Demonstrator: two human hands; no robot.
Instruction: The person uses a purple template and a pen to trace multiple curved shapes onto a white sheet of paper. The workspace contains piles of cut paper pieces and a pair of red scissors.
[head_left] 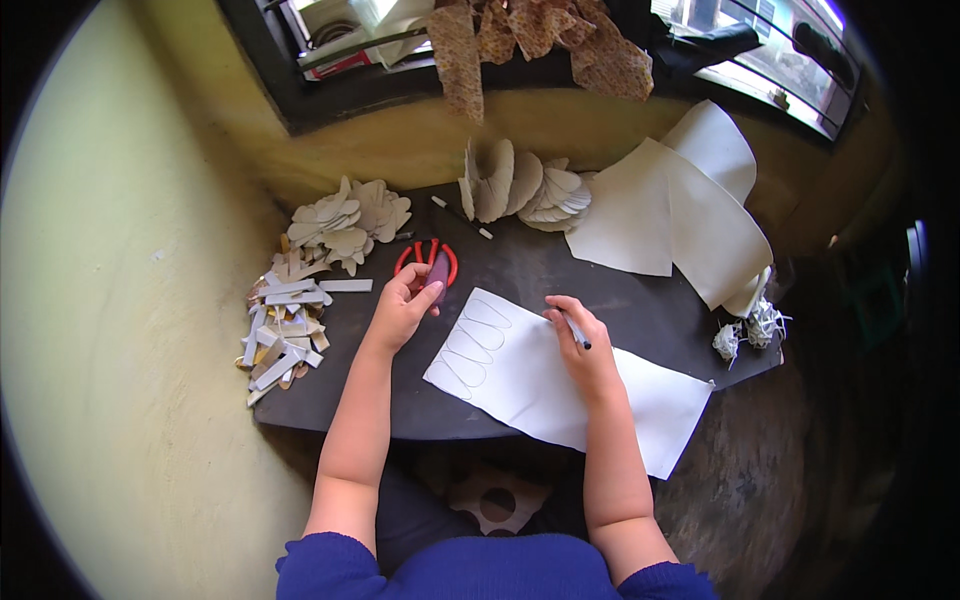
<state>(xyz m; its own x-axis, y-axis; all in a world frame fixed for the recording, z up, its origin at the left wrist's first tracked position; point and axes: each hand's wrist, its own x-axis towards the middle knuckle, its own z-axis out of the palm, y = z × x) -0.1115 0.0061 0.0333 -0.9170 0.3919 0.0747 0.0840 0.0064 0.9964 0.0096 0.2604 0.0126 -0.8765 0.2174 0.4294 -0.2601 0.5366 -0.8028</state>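
My left hand (405, 305) is raised over the table's left half, fingers closed on a flat, dark purple oblong piece (439, 272). Just beyond it, partly covered by the hand and the piece, lie scissors with red handles (453, 262). A pen (575, 329) is gripped in my right hand (583, 350), above the middle of a long white sheet (640, 400). Several rounded, petal-like outlines (478, 345) are drawn in a row at the sheet's left end. Its right end reaches past the table's front edge.
Strips of scrap (290, 335) and cut petal shapes (345, 220) lie at the left. More cut pieces (550, 195) and a capped marker (462, 217) lie at the back. Large pale sheets (650, 210) and shredded white bundles (755, 325) are at the right. A wall (130, 300) borders the left.
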